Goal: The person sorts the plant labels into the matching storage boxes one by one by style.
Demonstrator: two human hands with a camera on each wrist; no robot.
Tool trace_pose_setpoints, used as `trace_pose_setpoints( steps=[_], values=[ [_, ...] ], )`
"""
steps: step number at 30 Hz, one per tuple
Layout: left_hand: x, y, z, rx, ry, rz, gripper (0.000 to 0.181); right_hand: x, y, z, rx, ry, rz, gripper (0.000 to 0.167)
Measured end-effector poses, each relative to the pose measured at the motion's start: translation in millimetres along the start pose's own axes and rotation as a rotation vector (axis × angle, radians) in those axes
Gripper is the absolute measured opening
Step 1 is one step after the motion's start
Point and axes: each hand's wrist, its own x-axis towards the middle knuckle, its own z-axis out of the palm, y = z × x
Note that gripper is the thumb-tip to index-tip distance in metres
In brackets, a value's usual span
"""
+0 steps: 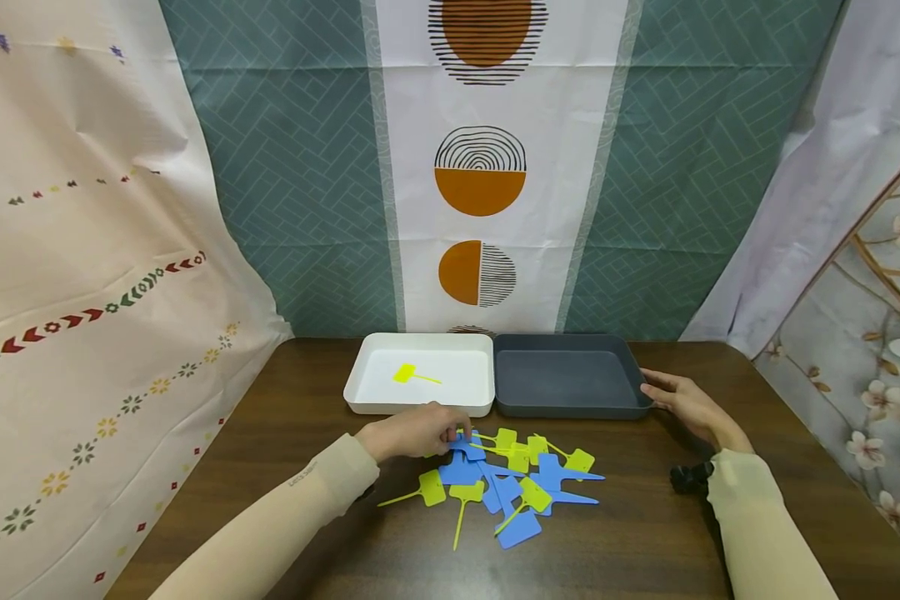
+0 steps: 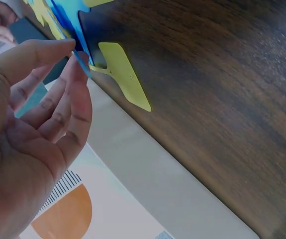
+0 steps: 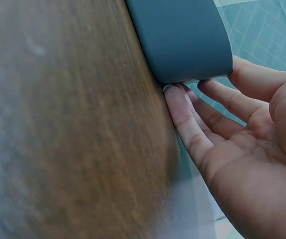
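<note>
Over the pile on the table, my left hand pinches a blue plant label between thumb and fingertip; the left wrist view shows it edge-on. Below that hand lie several blue plant labels and yellow plant labels, overlapping one another. A yellow label lies close by the pinching fingers. One yellow label rests inside the white tray. With fairly straight fingers, my right hand touches the right end of the dark grey tray; the right wrist view shows its fingertips along the tray's lower edge.
Both trays stand side by side at the back of the brown wooden table. A patterned curtain hangs right behind them. Beside my right wrist is a small black object.
</note>
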Motion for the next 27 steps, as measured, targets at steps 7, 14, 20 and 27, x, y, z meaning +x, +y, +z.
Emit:
trace_pose_setpoints(
  steps=[7, 14, 20, 27],
  values=[
    [0.9, -0.7, -1.0, 0.005, 0.016, 0.009, 0.028, -0.6, 0.6, -1.1, 0.004, -0.003, 0.0, 0.072],
    [-0.9, -2.5, -1.2, 0.022, 0.024, 0.01, 0.027, -0.6, -0.6, -1.1, -0.011, -0.001, 0.004, 0.072],
    [-2.7, -1.4, -4.2, 0.009, 0.028, 0.009, 0.028, -1.0, -1.3, -0.6, 0.002, 0.002, 0.004, 0.071],
    [-6.5, -0.9, -9.1, -0.019, 0.047, 0.023, 0.03, -1.5, -1.4, -0.7, 0.002, -0.004, -0.007, 0.071]
  ],
)
